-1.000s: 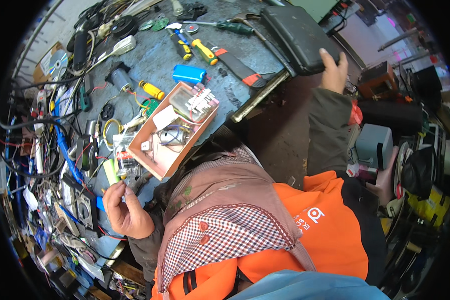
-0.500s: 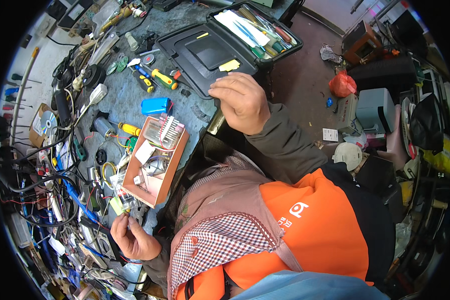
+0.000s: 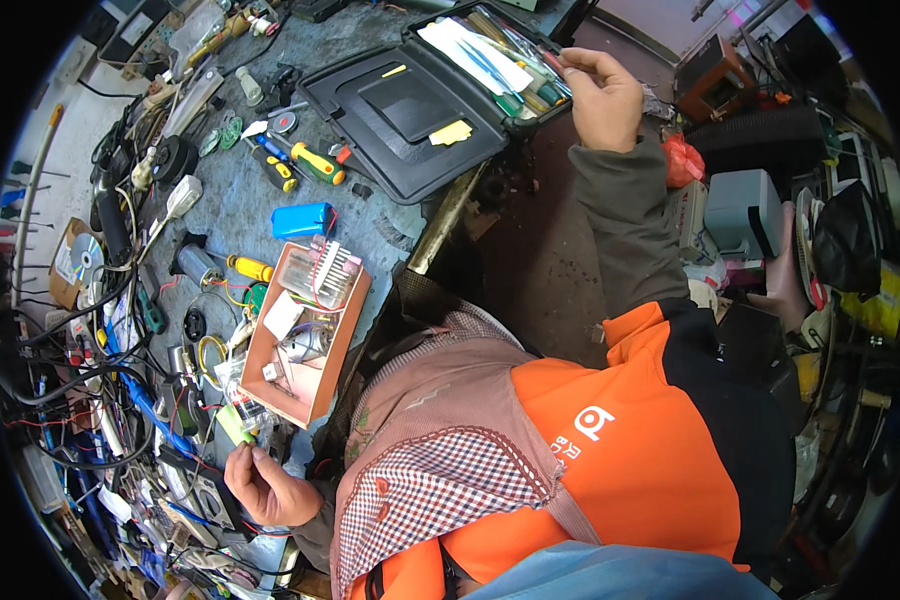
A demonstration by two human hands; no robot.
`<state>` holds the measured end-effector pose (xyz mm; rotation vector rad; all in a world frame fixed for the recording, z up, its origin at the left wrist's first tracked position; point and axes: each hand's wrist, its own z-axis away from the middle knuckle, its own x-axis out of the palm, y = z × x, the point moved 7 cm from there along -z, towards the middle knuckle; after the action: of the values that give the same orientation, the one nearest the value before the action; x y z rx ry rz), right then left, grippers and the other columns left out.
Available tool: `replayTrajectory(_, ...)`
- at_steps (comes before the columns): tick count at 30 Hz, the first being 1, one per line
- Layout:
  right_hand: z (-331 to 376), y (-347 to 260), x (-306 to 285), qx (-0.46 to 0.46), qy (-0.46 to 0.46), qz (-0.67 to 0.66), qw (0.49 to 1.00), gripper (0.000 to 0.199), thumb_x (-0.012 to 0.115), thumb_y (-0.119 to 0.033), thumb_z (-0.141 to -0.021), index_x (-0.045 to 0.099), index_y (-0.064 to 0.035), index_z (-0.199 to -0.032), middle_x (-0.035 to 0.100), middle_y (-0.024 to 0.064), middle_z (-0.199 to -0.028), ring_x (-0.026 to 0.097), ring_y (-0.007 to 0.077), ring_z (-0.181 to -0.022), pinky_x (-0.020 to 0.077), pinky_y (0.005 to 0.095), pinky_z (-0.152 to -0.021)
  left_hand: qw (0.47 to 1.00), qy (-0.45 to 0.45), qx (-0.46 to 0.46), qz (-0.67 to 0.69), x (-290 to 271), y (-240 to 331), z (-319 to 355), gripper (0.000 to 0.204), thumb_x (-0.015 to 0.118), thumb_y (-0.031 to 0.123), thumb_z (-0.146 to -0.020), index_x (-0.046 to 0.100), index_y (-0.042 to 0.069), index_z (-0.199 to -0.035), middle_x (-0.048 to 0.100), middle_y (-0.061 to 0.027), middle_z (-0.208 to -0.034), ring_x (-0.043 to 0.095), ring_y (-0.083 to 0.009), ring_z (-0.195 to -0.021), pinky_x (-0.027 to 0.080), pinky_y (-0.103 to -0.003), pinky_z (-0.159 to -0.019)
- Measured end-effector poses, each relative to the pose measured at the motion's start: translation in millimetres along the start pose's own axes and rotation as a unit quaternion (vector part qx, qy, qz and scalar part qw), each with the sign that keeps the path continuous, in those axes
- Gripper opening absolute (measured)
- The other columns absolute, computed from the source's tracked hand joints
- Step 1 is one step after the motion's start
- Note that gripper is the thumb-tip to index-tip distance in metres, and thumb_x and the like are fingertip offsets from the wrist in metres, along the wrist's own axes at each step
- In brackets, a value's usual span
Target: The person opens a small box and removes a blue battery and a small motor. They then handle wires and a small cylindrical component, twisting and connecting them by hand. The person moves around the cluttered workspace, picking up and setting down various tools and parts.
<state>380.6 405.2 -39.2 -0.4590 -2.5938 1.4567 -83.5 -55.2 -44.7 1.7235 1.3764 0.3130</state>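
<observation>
Two hands apart: my right hand [image 3: 602, 95] moved up, pinching tools in the black toolcase [image 3: 410, 110]; left hand [image 3: 265, 485] stays pinching a small green part [image 3: 234, 423].

The right hand [image 3: 602, 92] is stretched far forward on a straight, sleeved arm, knuckles up, fingers curled downward with the tips pinched together. The left hand [image 3: 267, 485] stays low and close to the body, fingers bent inward, thumb against fingertips.

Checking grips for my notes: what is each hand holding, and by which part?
The left hand pinches a small light-green piece by its lower end. The right hand reaches into the open black tool case, fingers on a tool; whether it grips cannot be told.
</observation>
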Motion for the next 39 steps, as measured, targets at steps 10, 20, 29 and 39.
replayTrajectory(10,10,-30,63,-0.107,-0.144,0.392,0.903,0.030,0.078,-0.029,-0.088,0.083,-0.0083,-0.108,0.073,0.0202,-0.107,0.071,0.0407,-0.100,0.0576,0.0506,-0.091,0.997,-0.028,0.056,-0.053,22,-3,7,0.018,0.067,-0.012,-0.098,0.071,-0.006,-0.115,0.069,-0.0178,-0.119,0.066,-0.0268,-0.108,0.053,-0.038,-0.098)
replayTrajectory(20,-31,59,29,-0.003,-0.160,0.346,0.925,0.049,0.081,-0.018,-0.089,0.072,0.0002,-0.133,0.081,0.0127,-0.108,0.076,0.0223,-0.099,0.0566,0.0377,-0.091,0.996,-0.018,0.077,-0.049,36,32,-5,0.019,0.075,-0.013,-0.089,0.073,-0.004,-0.106,0.073,-0.0173,-0.107,0.072,-0.0242,-0.094,0.057,-0.033,-0.086)
replayTrajectory(29,-32,29,47,-0.134,-0.094,0.432,0.887,0.034,0.068,-0.034,-0.099,0.075,-0.0058,-0.117,0.079,0.0168,-0.102,0.076,0.0333,-0.095,0.0560,0.0444,-0.087,0.997,-0.013,0.081,-0.014,27,24,0,0.022,0.075,-0.013,-0.087,0.072,-0.003,-0.106,0.073,-0.0170,-0.108,0.072,-0.0251,-0.094,0.058,-0.033,-0.084)
replayTrajectory(39,80,-168,83,-0.125,-0.228,0.022,0.965,0.012,0.069,0.000,-0.104,0.072,0.0025,-0.116,0.075,0.0112,-0.105,0.067,0.0139,-0.082,0.0551,0.0262,-0.072,0.932,-0.044,0.316,-0.171,24,112,-24,0.051,0.089,0.006,-0.079,0.071,0.005,-0.126,0.067,-0.0198,-0.132,0.065,-0.0375,-0.120,0.056,-0.045,-0.099)
